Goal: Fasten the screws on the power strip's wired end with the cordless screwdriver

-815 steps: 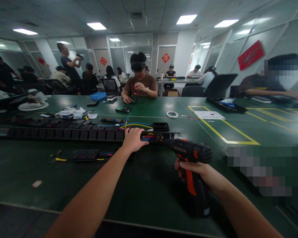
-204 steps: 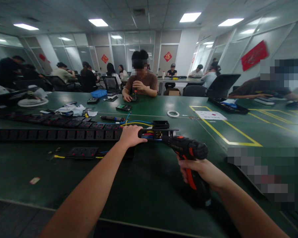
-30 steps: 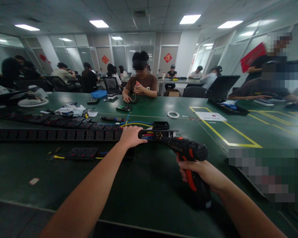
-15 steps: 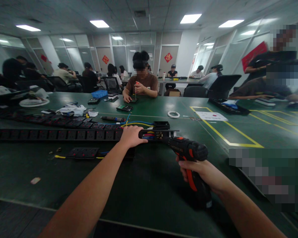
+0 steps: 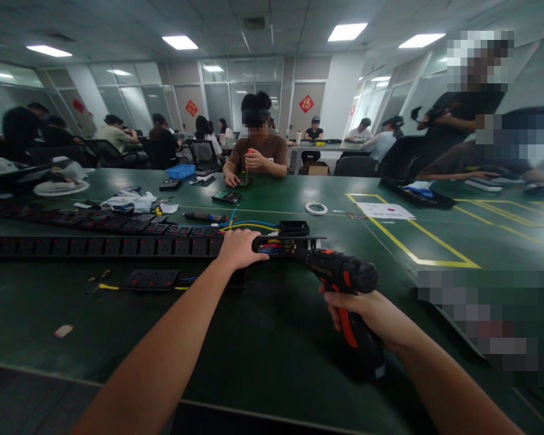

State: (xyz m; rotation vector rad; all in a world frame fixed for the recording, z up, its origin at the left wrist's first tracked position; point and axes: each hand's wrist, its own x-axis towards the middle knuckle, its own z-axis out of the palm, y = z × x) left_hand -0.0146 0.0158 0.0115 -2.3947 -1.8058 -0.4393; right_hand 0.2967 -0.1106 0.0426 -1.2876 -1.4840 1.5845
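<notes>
A long black power strip (image 5: 131,246) with a row of sockets lies across the green table. My left hand (image 5: 241,249) is closed around it near its right end, thumb toward me. Just right of that hand, red, blue and yellow wires (image 5: 271,248) show in the open end section. My right hand (image 5: 351,305) grips a black and orange cordless screwdriver (image 5: 344,270), its nose pointing left at the strip's end. Where the tip meets the strip is too dark to make out. Behind lies a second socket strip (image 5: 140,225) with blue and yellow wires.
Nearer me lies a short socket piece (image 5: 150,279) with wires. Beyond the strips are a dark cylindrical tool (image 5: 205,217), a white ring (image 5: 316,208), a paper sheet (image 5: 385,211) and a blue basket (image 5: 180,171). A co-worker (image 5: 256,151) sits opposite, holding a red-handled screwdriver.
Both my hands, the power strip and the cordless screwdriver stay nearly in place. At the far right, a standing person has shifted left, and a dark object shows at that person's hands.
</notes>
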